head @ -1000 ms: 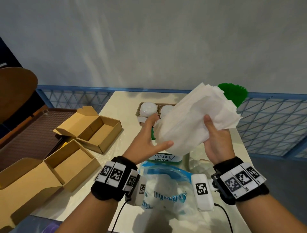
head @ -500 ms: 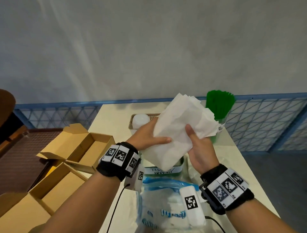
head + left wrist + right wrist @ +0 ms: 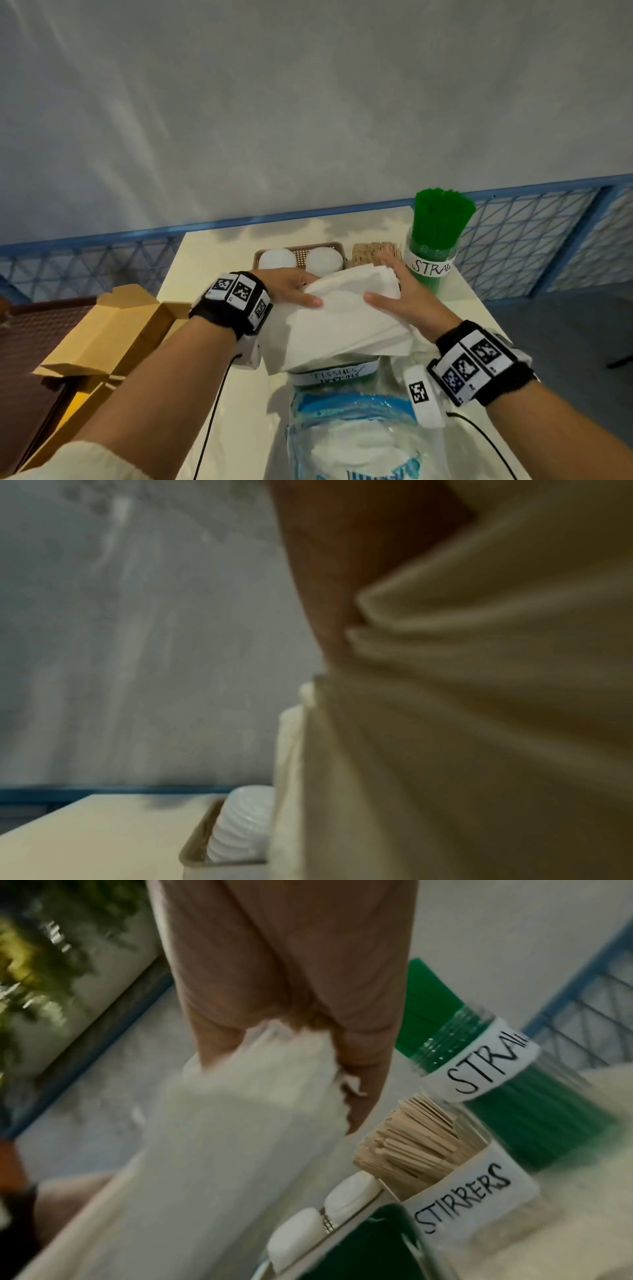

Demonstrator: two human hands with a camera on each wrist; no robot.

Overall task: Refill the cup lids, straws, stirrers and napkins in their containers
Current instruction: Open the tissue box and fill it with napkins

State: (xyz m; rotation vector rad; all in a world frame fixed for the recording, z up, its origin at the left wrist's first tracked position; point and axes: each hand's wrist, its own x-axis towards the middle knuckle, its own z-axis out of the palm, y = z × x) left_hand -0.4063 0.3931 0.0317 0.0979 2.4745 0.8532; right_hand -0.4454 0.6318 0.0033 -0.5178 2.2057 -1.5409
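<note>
White napkins (image 3: 346, 318); green straws (image 3: 442, 219); tan stirrers (image 3: 411, 1139); white lids (image 3: 323, 262); brown basket (image 3: 301, 253); black-white checkered wristbands (image 3: 236, 294).

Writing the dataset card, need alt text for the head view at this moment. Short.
Both hands, left hand and right hand, hold a stack of white napkins just above a container labelled tissues/napkins. Behind stand a basket of white cup lids, wooden stirrers and a jar of green straws.

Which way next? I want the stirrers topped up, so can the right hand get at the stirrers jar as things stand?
Probably not yet: the right hand is close beside the stirrers jar, but holds the napkin stack with the left hand.
</note>
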